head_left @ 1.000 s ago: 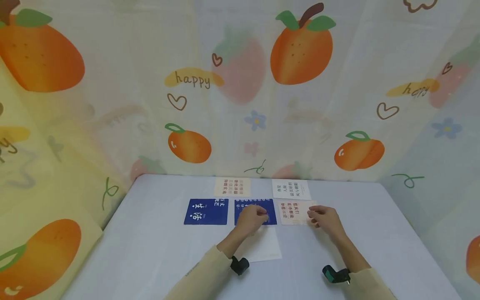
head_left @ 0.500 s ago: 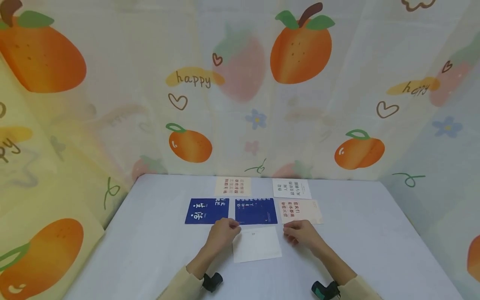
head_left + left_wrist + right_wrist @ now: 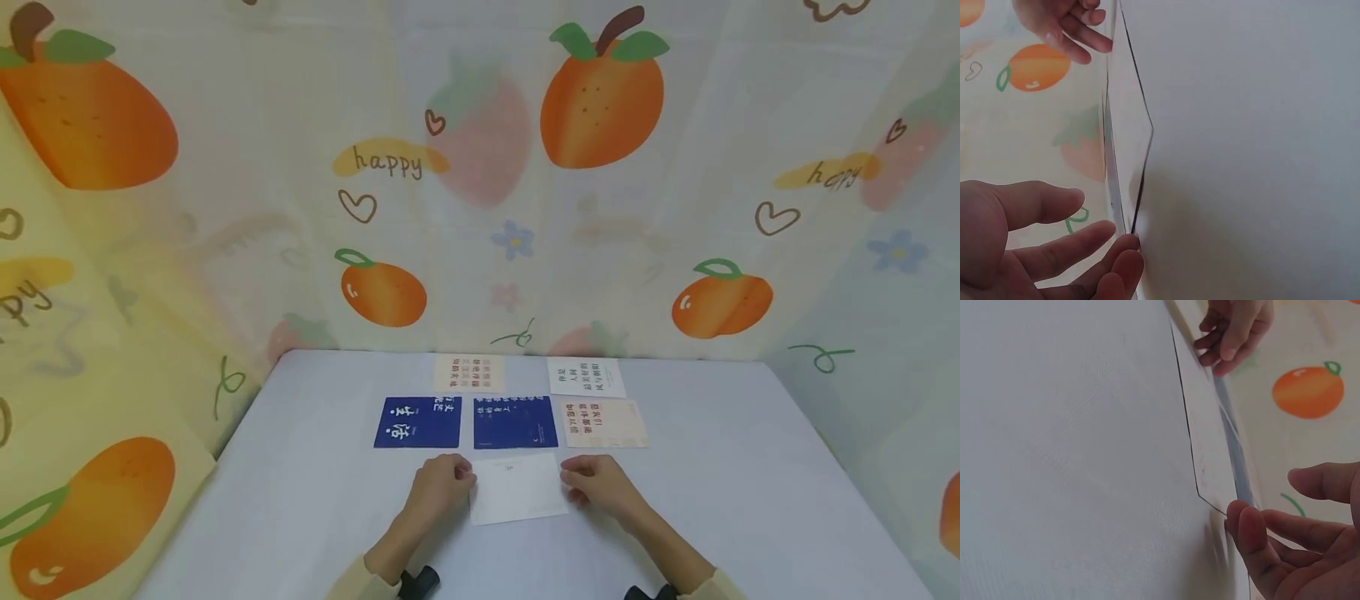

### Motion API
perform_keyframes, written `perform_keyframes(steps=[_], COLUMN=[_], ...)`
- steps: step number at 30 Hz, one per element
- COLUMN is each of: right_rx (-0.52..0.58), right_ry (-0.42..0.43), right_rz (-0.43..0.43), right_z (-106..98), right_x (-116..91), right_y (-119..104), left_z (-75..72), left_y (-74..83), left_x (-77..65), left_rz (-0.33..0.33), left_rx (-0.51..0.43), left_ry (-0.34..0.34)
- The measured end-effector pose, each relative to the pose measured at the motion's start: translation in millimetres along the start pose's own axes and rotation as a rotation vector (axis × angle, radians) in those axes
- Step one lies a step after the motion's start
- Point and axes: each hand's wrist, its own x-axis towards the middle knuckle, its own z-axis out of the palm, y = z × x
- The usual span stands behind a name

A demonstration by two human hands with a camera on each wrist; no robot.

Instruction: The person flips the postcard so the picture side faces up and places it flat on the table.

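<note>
A white card (image 3: 519, 492) with a tiny print near its far edge lies closest to the person. At its left edge is my left hand (image 3: 438, 487), and my right hand (image 3: 603, 485) is at its right edge. In the left wrist view the left fingertips (image 3: 1127, 242) touch the card's edge, with the thumb held away. The right fingertips (image 3: 1238, 510) meet a card corner in the right wrist view, thumb likewise apart. Just beyond lie two blue cards, one on the left (image 3: 417, 422) and a middle one (image 3: 515, 423), and a pale pink card (image 3: 604, 423).
Farther back on the white-covered table (image 3: 300, 492) lie a cream card (image 3: 469, 373) and a white card with green-grey lettering (image 3: 587, 377). A fruit-printed curtain (image 3: 300, 125) hangs behind the table's far edge and along both sides.
Both hands have drawn back toward the person, from the middle blue card and the pink card to either side of the near white card. The cards keep their places.
</note>
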Motion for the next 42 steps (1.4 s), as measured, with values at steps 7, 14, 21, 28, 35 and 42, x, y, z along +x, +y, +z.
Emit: perform_keyframes(steps=[7,14,21,28,35,42], right_rx=[0.018,0.032,0.035,0.138,0.106,0.099], right_ry=[0.005,0.061,0.091,0.084,0.051,-0.003], right_rz=[-0.010,0.021,0.013,0.018,0.011,-0.026], right_z=[3,6,9,9,7,4], right_x=[0,4,6,10,12,13], right_y=[0,5,4,9,13,18], left_z=[2.9,8.8,10.4,10.1,10.0,9.4], left_y=[2.5,0.6,1.2,-2.9,-7.7,-12.2], left_x=[1.9,9.0,10.6,13.1,16.7,20.1], left_rz=[-0.001,0.016,0.002,0.009,-0.006,0.010], left_rx=[-0.089,-0.093,-0.096,-0.142,-0.199,-0.244], left_ry=[-0.019,0.018,0.029,0.017,-0.017,-0.001])
